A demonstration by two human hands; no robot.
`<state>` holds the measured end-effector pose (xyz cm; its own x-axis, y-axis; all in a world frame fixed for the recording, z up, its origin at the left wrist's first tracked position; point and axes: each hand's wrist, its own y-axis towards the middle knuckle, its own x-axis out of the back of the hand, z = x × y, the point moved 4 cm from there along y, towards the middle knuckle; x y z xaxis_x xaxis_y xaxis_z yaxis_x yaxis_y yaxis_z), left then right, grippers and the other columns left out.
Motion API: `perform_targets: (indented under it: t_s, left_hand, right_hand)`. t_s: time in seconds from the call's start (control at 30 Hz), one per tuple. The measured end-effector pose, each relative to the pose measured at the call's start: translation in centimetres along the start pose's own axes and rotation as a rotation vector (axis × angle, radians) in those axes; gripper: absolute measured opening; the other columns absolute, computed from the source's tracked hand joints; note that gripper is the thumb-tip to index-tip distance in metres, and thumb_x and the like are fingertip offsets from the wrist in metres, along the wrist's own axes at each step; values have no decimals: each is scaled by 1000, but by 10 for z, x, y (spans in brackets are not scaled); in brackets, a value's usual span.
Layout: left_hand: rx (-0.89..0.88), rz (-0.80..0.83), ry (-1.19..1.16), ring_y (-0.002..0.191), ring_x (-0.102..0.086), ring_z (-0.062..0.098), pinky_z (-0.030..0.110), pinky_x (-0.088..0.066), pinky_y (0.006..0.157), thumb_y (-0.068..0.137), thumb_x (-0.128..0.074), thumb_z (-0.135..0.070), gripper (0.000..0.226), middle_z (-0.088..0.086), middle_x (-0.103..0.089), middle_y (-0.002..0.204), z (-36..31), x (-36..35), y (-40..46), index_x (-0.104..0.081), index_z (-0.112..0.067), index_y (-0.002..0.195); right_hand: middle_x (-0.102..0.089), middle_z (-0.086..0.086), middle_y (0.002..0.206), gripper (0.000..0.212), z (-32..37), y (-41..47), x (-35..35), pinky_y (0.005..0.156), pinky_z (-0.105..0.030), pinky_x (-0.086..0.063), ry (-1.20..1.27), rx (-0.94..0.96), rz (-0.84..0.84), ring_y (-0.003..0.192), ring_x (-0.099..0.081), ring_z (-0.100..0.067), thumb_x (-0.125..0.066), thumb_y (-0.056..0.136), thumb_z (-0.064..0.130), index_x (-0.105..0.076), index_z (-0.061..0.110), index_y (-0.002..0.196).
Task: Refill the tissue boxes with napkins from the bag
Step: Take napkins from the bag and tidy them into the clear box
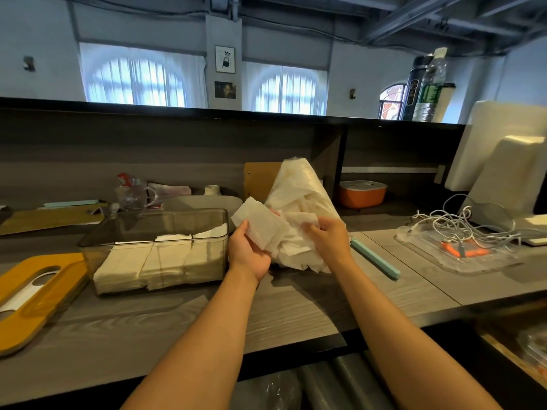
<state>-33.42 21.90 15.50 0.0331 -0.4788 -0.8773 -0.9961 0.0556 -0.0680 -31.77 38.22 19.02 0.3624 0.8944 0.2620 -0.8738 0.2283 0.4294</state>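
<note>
Stood at a grey wood-grain counter (296,315) with both bare forearms reaching in from 6 o'clock. Left hand (250,251) curled around a small stack of napkins (260,224) — thumb on top, fingers wrapped beneath, pinching the stack just left of the bag's mouth. Right hand (328,236) gripped the crumpled opening of the clear plastic bag (299,187), fingers bent into the loose napkins spilling out; could not tell exactly which sheet the fingertips pinched. Bag leaned upright at about 12 o'clock from the hands, packed with white napkins. At 9 o'clock from the hands sat the open smoky-clear tissue box (154,250), lid off, partly filled with rows of folded napkins lying flat inside. Farther out toward 8 o'clock lay its yellow lid (32,294) with an oval slot, flat on the counter beside the box. At 3 o'clock, just beside the right wrist, lay a pale teal clip stick (374,257); beyond it — well apart — a clear tray (455,250) heaped with white cables. At 1 o'clock, an orange container (362,193) tucked under the shelf.
</note>
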Motion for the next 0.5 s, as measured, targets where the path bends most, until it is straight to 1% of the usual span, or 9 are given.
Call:
perform_targets:
  t_s: [0.07, 0.1, 0.17, 0.2, 0.27, 0.33, 0.37, 0.4, 0.5]
  left_hand:
    - [-6, 15, 21, 122, -57, 33, 49, -45, 105, 103, -46, -32, 41, 16, -62, 133, -1, -2, -3, -53, -15, 139]
    - [5, 34, 41, 122, -57, 34, 49, -46, 104, 102, -47, -31, 41, 16, -62, 133, 0, -4, -6, -52, -15, 140]
    - [40, 93, 84, 120, -59, 34, 47, -51, 95, 103, -46, -31, 41, 17, -63, 131, 3, -9, -13, -52, -13, 139]
    - [60, 123, 103, 118, -61, 34, 47, -52, 93, 103, -46, -32, 41, 17, -64, 129, 5, -11, -16, -53, -13, 138]
    - [109, 180, 111, 114, -64, 35, 48, -52, 93, 103, -45, -35, 42, 19, -66, 126, 8, -15, -20, -53, -11, 137]
    - [157, 223, 75, 112, -65, 36, 55, -51, 97, 104, -42, -37, 47, 22, -64, 128, 10, -17, -22, -49, -9, 140]
    - [179, 242, 46, 112, -65, 38, 58, -50, 97, 104, -39, -39, 49, 23, -62, 130, 10, -17, -22, -47, -8, 142]
    - [196, 264, 16, 113, -65, 40, 61, -49, 96, 105, -36, -41, 52, 25, -61, 131, 11, -17, -22, -44, -8, 143]
    - [201, 312, -10, 117, -62, 42, 65, -48, 92, 103, -35, -49, 57, 26, -60, 132, 9, -18, -25, -44, -9, 143]
  right_hand:
    - [-68, -3, 79, 16, -1, 2, 6, 73, -34, -53, 83, -32, -89, 81, -63, -23, -64, 92, 19, -71, 25, 80]
    - [-68, 0, 82, 15, 0, 1, 9, 78, -37, -53, 119, -43, -120, 85, -62, -22, -63, 94, 20, -70, 27, 82]
    - [-66, 4, 83, 15, -1, 2, 11, 78, -32, -51, 166, -58, -168, 86, -61, -17, -61, 96, 22, -68, 28, 85]
    - [-67, 1, 83, 15, -1, 2, 11, 76, -30, -50, 170, -52, -185, 85, -61, -17, -60, 96, 22, -69, 26, 85]
    - [-69, -3, 91, 13, -3, 4, 10, 78, -31, -52, 146, -35, -206, 88, -63, -18, -60, 96, 23, -71, 22, 90]
    - [-67, -3, 104, 18, -4, 5, 11, 84, -32, -53, 119, -29, -243, 97, -62, -17, -60, 96, 27, -72, 15, 103]
    - [-66, -2, 107, 22, -4, 4, 12, 84, -30, -53, 134, -39, -262, 98, -61, -16, -60, 97, 28, -72, 13, 108]
    - [-66, -1, 104, 22, -5, 5, 12, 81, -27, -52, 160, -51, -270, 95, -61, -14, -59, 97, 27, -71, 13, 109]
    - [-65, 7, 89, 13, -6, 5, 15, 69, -23, -47, 225, -70, -271, 84, -60, -9, -56, 99, 25, -68, 20, 99]
